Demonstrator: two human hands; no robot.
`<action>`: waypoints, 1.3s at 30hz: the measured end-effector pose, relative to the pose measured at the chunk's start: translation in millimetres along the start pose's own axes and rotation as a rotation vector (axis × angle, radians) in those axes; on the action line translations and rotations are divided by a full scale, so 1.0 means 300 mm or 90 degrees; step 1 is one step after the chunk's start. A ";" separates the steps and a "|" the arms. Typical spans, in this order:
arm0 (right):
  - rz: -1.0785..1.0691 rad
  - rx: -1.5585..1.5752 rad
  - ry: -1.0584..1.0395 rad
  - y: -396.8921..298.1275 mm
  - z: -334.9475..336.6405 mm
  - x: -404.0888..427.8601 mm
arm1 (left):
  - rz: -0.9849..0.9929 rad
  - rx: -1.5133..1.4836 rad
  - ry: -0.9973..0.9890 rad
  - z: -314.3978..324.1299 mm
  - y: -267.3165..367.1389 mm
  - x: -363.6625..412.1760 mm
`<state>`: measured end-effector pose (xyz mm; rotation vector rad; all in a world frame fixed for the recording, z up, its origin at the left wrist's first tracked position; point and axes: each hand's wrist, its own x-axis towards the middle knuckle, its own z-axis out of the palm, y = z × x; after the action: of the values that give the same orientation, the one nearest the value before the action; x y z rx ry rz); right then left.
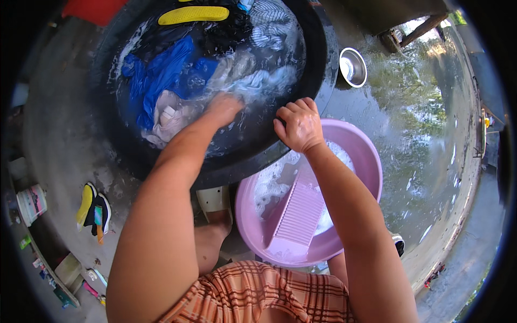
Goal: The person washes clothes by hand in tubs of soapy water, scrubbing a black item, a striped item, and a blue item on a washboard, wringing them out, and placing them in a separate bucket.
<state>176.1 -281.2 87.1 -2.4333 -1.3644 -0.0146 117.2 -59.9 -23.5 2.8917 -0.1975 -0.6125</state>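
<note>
My left hand (pixel 226 108) reaches into the water of a large black tub (pixel 258 173), beside a soaked light-blue cloth (pixel 262 80). Its fingers are partly under water, so I cannot tell whether they hold anything. My right hand (pixel 299 124) is curled over the tub's near right rim. Around the left hand float blue garments (pixel 167 68), a pale pinkish cloth (pixel 171 115) and a greyish cloth (pixel 236 66). Farther back lie a striped cloth (pixel 270 24), dark fabric (pixel 230 32) and a yellow shoe insole (pixel 194 15).
A pink plastic basin (pixel 375 169) with a ribbed washboard (pixel 297 206) and suds (pixel 270 183) stands under my right forearm. A metal bowl (pixel 353 68) sits on the wet concrete floor (pixel 408 141). Shoes (pixel 106 206) with a brush (pixel 99 222) and a white bucket (pixel 32 205) are at left.
</note>
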 end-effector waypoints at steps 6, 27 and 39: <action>0.051 -0.057 -0.140 -0.029 -0.022 0.021 | 0.056 -0.063 -0.235 -0.104 0.045 -0.331; 0.500 1.516 0.302 -0.240 -0.292 -0.414 | 0.246 -1.114 0.225 -0.605 0.776 -0.460; 0.743 0.243 0.256 -0.002 0.134 -0.989 | 0.003 -0.442 0.254 0.244 0.928 -0.234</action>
<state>10.2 -513.4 -3.1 -2.3315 0.2906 0.0396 -2.2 -330.6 -5.9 2.2640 0.0589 -0.0569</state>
